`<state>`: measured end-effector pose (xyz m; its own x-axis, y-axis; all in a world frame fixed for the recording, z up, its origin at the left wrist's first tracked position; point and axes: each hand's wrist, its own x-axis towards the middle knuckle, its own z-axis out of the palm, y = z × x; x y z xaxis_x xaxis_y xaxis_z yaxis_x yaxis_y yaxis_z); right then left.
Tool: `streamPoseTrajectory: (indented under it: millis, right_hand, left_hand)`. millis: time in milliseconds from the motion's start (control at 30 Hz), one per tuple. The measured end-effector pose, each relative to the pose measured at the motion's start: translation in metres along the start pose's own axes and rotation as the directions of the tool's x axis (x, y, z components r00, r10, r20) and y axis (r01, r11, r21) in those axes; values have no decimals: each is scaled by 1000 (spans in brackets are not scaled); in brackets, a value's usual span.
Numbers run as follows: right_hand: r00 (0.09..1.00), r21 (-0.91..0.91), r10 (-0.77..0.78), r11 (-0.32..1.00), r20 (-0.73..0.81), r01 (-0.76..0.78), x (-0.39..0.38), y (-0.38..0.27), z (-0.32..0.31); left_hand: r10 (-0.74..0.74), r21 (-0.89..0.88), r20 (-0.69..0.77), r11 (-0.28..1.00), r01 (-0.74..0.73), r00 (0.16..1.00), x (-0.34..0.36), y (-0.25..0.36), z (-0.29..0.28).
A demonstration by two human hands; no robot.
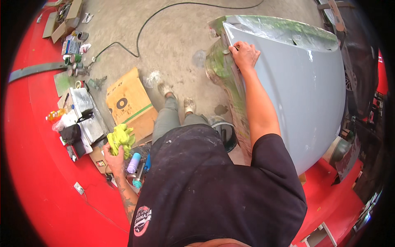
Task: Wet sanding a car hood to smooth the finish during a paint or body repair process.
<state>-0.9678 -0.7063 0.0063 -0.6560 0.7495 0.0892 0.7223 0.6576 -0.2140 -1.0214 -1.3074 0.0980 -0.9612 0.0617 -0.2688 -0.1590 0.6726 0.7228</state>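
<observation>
My left hand (115, 154), at the lower left, has its fingers wrapped round a crumpled yellow-green cloth (123, 136). My right arm reaches up to a large, curved grey vehicle panel (300, 103) on the right. My right hand (245, 55) is at the panel's upper left edge, fingers bent and closed; what is between them, if anything, is too small to make out. The panel's far and left sides carry crinkled, green-sprayed covering (218, 70). A dark bucket (225, 132) stands under the panel's left side, beside my legs.
Flattened cardboard (129, 105) lies left of my feet. Cans (76, 58), a cardboard box (63, 20), a metal case (82, 101) and spray cans (133, 162) clutter the left, along a red surface (37, 177). A black hose (138, 41) crosses the concrete floor. Dark objects crowd the far right.
</observation>
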Motion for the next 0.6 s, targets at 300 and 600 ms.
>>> streamPoseTrajectory:
  millis: [300,600]
  right_hand:
    - [991,-77,2,997,-130,-12,80,-41,27]
    - [990,-114,132,984,-52,-137,32,-36,9]
  left_hand:
    - [162,148,76,974,-172,984,109,52,0]
    - [118,156,140,978,-139,983,222,81,-27]
